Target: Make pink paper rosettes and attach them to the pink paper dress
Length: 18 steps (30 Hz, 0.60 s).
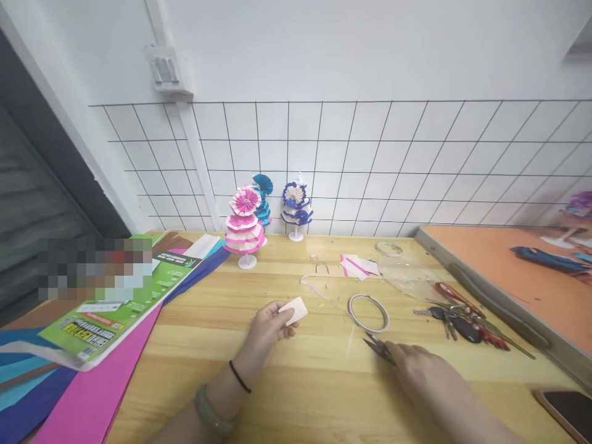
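Between the thumb and fingers of my left hand is a small pale piece of paper, held just above the wooden table. My right hand is closed around a pair of scissors, whose dark blades point left and stand slightly apart; its grip on the handles is mostly hidden. Just beyond the scissors lies a roll of tape, with a loose strip trailing left from it. Pink and white paper scraps lie farther back.
Paper-frilled stands in pink, teal and blue stand by the wall. Coloured paper sheets and a green booklet lie left. A second tape roll, keys and a phone are right, beside an orange-topped table.
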{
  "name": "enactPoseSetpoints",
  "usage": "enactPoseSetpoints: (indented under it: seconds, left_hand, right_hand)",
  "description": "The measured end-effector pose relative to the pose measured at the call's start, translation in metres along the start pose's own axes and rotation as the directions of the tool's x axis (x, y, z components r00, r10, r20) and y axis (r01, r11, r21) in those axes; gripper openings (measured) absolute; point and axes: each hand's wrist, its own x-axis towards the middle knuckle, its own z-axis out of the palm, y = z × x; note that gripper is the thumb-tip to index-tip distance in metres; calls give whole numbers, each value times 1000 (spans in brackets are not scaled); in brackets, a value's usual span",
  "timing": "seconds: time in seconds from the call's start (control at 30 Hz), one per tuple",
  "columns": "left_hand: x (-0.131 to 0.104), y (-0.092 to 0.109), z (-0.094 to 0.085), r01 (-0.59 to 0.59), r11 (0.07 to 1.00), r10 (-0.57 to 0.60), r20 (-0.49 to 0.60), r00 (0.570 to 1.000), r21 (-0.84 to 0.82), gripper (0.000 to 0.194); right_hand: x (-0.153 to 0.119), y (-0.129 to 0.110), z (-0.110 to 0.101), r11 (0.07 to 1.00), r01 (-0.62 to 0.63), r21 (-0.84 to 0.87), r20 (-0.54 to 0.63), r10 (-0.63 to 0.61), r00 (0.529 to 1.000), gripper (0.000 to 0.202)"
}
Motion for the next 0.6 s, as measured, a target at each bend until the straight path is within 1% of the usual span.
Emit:
enactPoseSetpoints:
  seconds: [0.07, 0.13, 0.2, 0.27, 0.3, 0.37, 0.43, 0.53, 0.6]
  left_hand:
    - [-1, 0, 1, -1, 1000, 1, 5, 1000, -6, 25]
    - [-2, 0, 1, 1, 1000, 0, 5, 1000, -14, 24]
    - [-3, 0, 1, 2, 1000, -2, 8, 1000, -28, 24]
    - [-4, 0, 1, 5, 999, -4, 17, 1000, -42, 23]
    - [-4, -1, 1, 8, 999, -7, 24, 1000, -46, 23]
    - [-4, -1, 1, 11, 999, -9, 27, 1000, -44, 22]
    - [-4, -2, 1, 4, 999, -3, 33, 999, -37, 22]
    - [-3, -3, 1, -16, 1000, 17, 35, 999, -18, 23]
    - [-3, -4, 1, -26, 1000, 26, 28, 999, 0, 23]
  right_hand:
    - [-14, -1, 9, 997, 66, -26, -52, -68, 996, 19]
    - [-21, -1, 6, 994, 103, 34, -42, -102, 994, 21]
    - [-22, -2, -7, 981, 77, 178, 32, -84, 996, 19]
    - [-17, -6, -25, 932, -26, 361, 150, -31, 988, 20]
    - [-13, -10, -33, 887, -87, 454, 216, -14, 976, 22]
    - [-2, -19, -44, 755, -191, 627, 299, -8, 954, 25]
    - [11, -31, -46, 573, -284, 769, 356, -14, 934, 32]
    - [32, -48, -41, 304, -394, 867, 413, 3, 911, 42]
    - [47, -58, -37, 170, -425, 889, 432, -8, 902, 47]
